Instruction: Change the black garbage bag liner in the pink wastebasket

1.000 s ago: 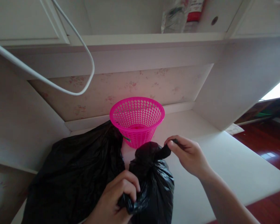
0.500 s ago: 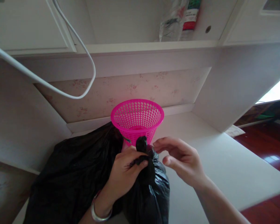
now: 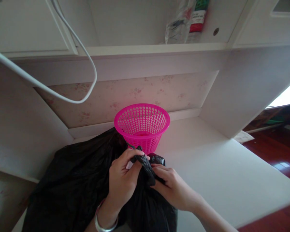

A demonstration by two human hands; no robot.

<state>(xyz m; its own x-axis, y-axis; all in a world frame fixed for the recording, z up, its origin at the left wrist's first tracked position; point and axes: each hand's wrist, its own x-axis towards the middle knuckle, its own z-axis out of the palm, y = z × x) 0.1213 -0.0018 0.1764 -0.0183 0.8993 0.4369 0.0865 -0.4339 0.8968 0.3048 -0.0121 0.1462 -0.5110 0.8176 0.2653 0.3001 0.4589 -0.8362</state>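
Two hands (image 3: 145, 183) pinching crinkly black plastic bag (image 3: 147, 206), perforated pink basket (image 3: 142, 126) behind

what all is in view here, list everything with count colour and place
small bag: 1, black, on the counter in front of the basket, neck gathered
big bag: 1, black, on the counter, left
basket: 1, pink, on the counter by the back wall
counter: 1, white, centre and right
cable: 1, white, looping upper left
packets: about 2, clear and red, upper shelf
bracelet: 1, silver, left wrist
left hand: gripping small bag's neck
right hand: pinching the same neck
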